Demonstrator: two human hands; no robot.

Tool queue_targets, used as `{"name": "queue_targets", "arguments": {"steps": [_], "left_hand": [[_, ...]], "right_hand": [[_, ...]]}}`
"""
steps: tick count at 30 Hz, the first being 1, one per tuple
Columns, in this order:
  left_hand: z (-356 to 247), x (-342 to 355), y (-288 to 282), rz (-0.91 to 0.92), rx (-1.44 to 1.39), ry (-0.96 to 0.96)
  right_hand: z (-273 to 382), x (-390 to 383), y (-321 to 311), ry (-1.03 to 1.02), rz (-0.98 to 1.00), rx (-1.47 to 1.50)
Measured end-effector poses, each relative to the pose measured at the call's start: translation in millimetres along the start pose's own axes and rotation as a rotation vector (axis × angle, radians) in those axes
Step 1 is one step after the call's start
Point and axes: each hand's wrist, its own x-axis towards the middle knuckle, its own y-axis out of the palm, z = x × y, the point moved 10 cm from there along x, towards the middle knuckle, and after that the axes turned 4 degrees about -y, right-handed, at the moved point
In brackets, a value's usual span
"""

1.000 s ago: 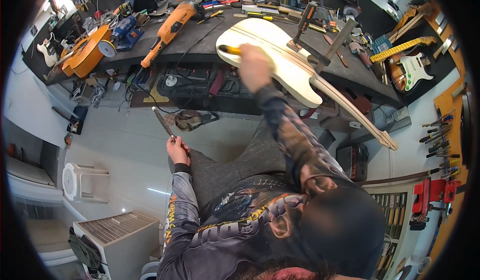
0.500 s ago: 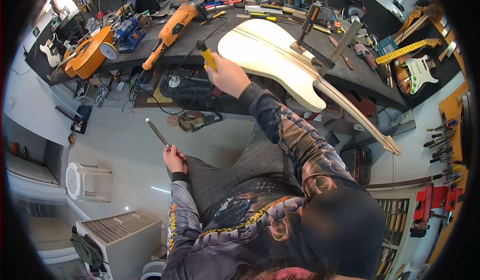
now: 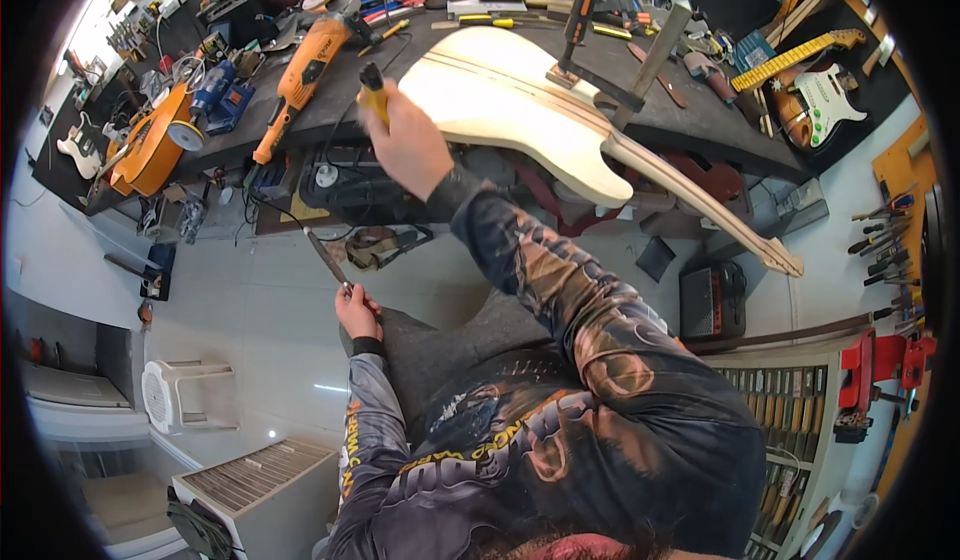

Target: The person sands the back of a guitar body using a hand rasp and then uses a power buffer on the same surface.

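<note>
A single head-worn fisheye looks steeply down from above onto the workbench (image 3: 640, 125), floor and torso.

Yellow-handled tool (image 3: 373, 95) tip hidden behind right hand (image 3: 408, 148).

a guitar-making workshop: cluttered workbench (image 3: 250, 125), unfinished guitar body (image 3: 510, 100), angle grinder (image 3: 300, 80), hanging tools (image 3: 885, 240).

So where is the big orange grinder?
The orange grinder lies on the dark workbench, upper left in the head view, left of the unfinished guitar body.
</note>
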Motion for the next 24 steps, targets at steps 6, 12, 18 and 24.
{"name": "queue_targets", "arguments": {"steps": [6, 12, 18, 24], "left_hand": [[-3.1, -0.5, -17.5, -0.037, 0.024, -0.01], [-7.8, -5.6, -27.5, -0.064, -0.111, -0.041], [6.6, 4.1, -8.9, -0.041, -0.122, -0.084], [-0.6, 0.5, -3.3, -0.001, -0.028, -0.013]], "right_hand": [[-43.8, 3.9, -110.1, -0.143, -0.19, -0.537], [-19.9, -2.3, -186.8, 0.012, -0.28, -0.543], [-24.8, -17.2, -2.1, -0.232, 0.052, -0.296], [-5.0, 6.0, 25.2, -0.164, 0.052, -0.037]]}}
